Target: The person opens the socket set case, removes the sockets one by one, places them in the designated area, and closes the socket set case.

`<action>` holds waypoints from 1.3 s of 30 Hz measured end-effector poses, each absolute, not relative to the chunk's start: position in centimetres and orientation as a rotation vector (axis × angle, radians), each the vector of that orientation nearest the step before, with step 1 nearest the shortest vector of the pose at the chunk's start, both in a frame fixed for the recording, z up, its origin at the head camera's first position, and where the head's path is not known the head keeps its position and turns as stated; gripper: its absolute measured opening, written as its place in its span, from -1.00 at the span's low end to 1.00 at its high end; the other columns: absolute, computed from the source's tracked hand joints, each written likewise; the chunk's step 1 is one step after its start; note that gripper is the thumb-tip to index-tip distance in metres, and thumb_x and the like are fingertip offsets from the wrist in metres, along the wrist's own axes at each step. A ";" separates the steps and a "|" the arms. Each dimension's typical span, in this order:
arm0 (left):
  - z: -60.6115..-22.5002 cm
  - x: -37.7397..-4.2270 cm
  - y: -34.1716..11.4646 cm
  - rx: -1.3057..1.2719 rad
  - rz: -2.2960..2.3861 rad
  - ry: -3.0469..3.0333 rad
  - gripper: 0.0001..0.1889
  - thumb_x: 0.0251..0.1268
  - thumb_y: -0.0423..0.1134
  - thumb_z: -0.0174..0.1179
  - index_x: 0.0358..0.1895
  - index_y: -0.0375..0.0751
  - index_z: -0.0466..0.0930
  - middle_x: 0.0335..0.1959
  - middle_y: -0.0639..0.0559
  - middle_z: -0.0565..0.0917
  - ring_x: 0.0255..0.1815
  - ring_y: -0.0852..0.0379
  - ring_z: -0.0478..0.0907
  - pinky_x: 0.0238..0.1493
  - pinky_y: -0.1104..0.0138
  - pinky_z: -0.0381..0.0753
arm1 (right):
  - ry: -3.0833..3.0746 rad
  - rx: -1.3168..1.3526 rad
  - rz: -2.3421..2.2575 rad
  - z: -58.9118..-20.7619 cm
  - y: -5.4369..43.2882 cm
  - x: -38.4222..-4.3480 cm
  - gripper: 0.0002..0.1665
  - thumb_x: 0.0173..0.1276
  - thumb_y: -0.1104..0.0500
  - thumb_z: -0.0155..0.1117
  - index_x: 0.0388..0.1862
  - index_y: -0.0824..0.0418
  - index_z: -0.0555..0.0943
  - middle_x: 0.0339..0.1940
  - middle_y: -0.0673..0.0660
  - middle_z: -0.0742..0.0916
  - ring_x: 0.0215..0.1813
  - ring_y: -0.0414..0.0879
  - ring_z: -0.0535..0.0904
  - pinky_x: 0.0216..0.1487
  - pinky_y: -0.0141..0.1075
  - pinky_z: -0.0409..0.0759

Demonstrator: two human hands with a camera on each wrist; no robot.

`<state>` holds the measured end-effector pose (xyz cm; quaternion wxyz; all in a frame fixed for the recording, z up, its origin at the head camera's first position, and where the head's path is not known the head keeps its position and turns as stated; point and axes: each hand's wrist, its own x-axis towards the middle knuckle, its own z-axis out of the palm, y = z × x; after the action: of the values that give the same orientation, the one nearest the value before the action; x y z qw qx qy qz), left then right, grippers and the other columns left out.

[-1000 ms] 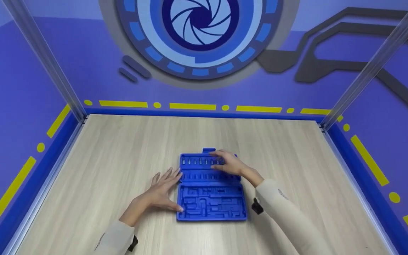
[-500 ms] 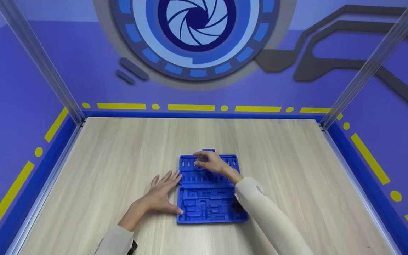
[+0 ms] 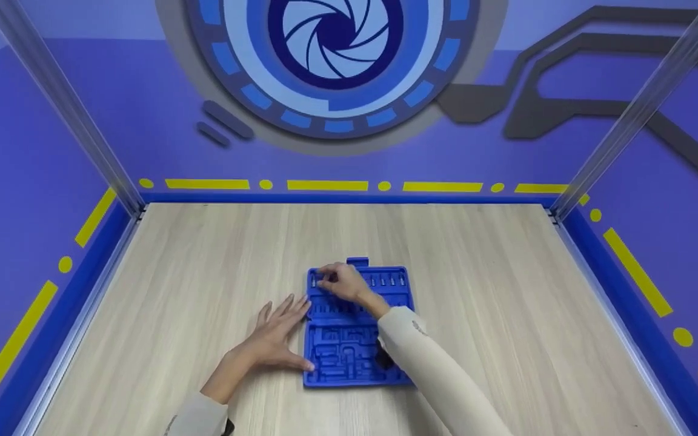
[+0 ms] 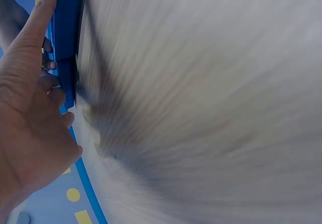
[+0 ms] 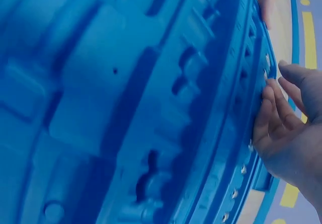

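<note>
A blue plastic tool case point(image 3: 358, 383) lies unfolded on the table. Small metal bits point(image 3: 392, 280) stand in a row along its far half; the right wrist view shows several shiny ones point(image 5: 235, 194) near the edge. My left hand point(image 3: 273, 340) rests against the case's left side, fingers spread, thumb on the near half's edge. In the left wrist view that hand point(image 4: 37, 103) lies along the case wall point(image 4: 68, 22). My right hand point(image 3: 344, 282) reaches over the left part of the bit row, index finger and thumb apart. Its palm hides some bits beneath.
The wooden table point(image 3: 216, 242) extends round the case, with blue walls point(image 3: 349, 160) at the back and sides. A latch point(image 3: 357, 261) sticks out from the case's far edge. Moulded recesses point(image 3: 343, 357) fill the near half.
My right hand has moved left along the bit row, from its right part to near its left end, uncovering the bits at the right. The left hand stays at the case's side.
</note>
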<state>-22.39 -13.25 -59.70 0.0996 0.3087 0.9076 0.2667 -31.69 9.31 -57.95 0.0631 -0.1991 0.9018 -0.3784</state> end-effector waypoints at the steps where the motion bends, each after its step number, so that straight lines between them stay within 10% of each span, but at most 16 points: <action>1: -59.7 -22.4 -13.3 0.909 0.798 2.677 0.33 -0.25 0.33 0.59 0.62 -0.21 0.12 0.68 -0.23 0.06 0.67 -0.43 -0.11 0.50 -0.48 -0.25 | 2.751 -0.589 -1.110 -58.0 9.1 -31.6 -0.66 0.44 0.23 0.33 0.11 0.36 0.71 -0.16 0.23 0.79 -0.12 -0.01 0.68 -0.02 -0.18 0.67; 23: -60.1 -22.3 -13.3 0.899 0.808 2.673 0.26 -0.25 0.36 0.57 0.59 -0.10 0.22 0.67 -0.22 0.10 0.67 -0.41 -0.08 0.52 -0.46 -0.23 | 2.938 -0.420 -0.675 -58.6 7.6 -31.2 -0.49 0.40 -0.13 0.37 0.28 -0.05 0.68 0.01 0.07 0.70 -0.05 -0.04 0.67 -0.10 -0.12 0.72; 39: -59.9 -22.3 -13.4 0.906 0.818 2.674 0.25 -0.25 0.33 0.58 0.59 -0.13 0.23 0.66 -0.26 0.09 0.66 -0.45 -0.09 0.49 -0.50 -0.23 | 2.855 -0.405 -0.680 -57.9 7.0 -31.9 -0.54 0.40 -0.04 0.40 0.21 0.06 0.59 -0.02 0.12 0.67 -0.01 0.03 0.65 0.03 -0.05 0.69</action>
<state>-22.31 -13.38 -59.87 0.1008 0.3065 0.9051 0.2768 -31.89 7.03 -57.93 0.0895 -0.1362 0.9598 -0.2286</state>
